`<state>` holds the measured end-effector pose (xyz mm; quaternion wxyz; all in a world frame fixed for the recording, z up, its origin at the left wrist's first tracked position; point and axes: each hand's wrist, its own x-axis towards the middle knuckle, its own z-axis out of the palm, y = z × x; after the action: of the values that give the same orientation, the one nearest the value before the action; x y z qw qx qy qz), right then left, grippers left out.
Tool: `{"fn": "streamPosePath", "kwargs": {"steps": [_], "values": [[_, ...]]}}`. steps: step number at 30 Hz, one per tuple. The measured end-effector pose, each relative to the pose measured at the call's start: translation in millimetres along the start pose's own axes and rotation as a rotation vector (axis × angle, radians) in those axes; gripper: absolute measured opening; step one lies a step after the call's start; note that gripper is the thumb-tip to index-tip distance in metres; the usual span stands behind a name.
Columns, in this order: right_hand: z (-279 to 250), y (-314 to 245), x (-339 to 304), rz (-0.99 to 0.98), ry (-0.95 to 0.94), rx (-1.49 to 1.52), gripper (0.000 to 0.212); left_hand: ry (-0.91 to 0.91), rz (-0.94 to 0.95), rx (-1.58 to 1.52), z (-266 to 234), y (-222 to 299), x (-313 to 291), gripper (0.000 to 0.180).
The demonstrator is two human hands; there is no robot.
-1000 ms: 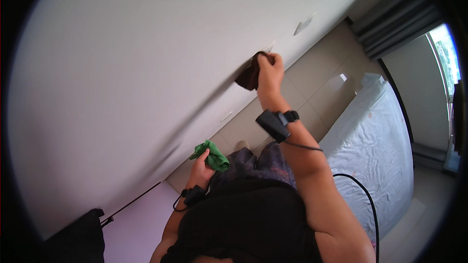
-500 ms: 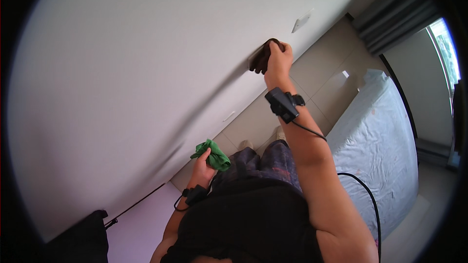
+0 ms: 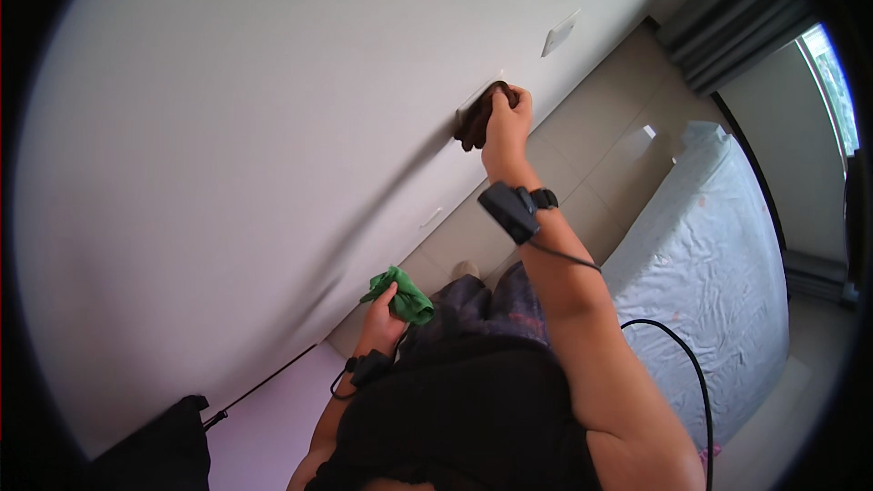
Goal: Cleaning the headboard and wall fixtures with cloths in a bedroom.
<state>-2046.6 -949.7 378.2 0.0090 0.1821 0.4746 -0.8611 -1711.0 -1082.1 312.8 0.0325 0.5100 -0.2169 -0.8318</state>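
My right hand is stretched forward to the white wall, its fingers closed on a dark brown cloth. The cloth lies against a pale wall plate and covers much of it. Lower down and to the left, my left hand grips a bunched green cloth in front of my body, apart from the wall. Part of the left fingers is hidden behind the green cloth.
A second wall plate sits farther along the wall, and a small one low near the floor. To the right stands a bed-like block under a pale blue cover. Grey curtains hang at the far right. A black cable loops beside my right arm.
My right hand has moved slightly left and nearer with the brown cloth, baring more of the wall plate's upper edge. The left hand still holds the green cloth in nearly the same place.
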Motion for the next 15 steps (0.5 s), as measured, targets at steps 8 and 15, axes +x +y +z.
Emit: {"fn": "streamPosePath", "kwargs": {"steps": [8, 15], "values": [[-4.3, 0.9, 5.9, -0.029, -0.019, -0.091, 0.017, 0.016, -0.013, 0.014, 8.8, 1.6, -6.0, 0.018], [-7.1, 0.6, 9.7, 0.005, -0.018, -0.179, 0.019, 0.008, -0.001, 0.011, 10.2, 0.5, -7.2, 0.018]]}}
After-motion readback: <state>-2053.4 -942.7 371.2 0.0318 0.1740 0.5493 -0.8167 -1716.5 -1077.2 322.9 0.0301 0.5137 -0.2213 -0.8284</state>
